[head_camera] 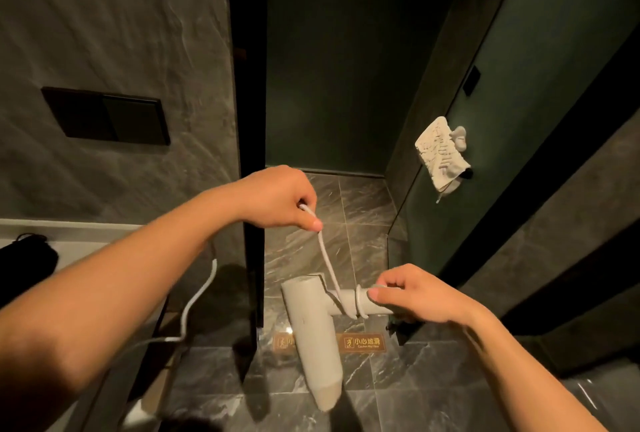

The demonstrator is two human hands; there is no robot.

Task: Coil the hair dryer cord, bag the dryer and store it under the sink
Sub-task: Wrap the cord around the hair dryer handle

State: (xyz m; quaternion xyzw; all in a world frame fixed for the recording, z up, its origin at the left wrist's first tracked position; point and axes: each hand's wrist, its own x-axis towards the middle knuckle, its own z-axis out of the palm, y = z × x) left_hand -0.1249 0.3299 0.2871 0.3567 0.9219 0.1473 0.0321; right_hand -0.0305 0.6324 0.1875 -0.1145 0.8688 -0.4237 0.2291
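A pale grey hair dryer (313,338) hangs in mid-air over the tiled floor, barrel pointing down, handle pointing right. My right hand (412,294) grips the end of that handle. A few turns of the white cord (327,260) wrap the handle next to my fingers. From there the cord rises up-left to my left hand (280,199), which pinches it taut. More cord loops down at the left (194,303) toward the lower left. A black bag (24,258) lies on the white ledge at the far left.
A dark marble wall with a black flush plate (107,116) stands on the left. A black door frame (247,120) divides it from a green shower stall. A white towel (441,154) hangs on the glass door at right. Caution-wet-floor plaques (363,342) sit on the floor.
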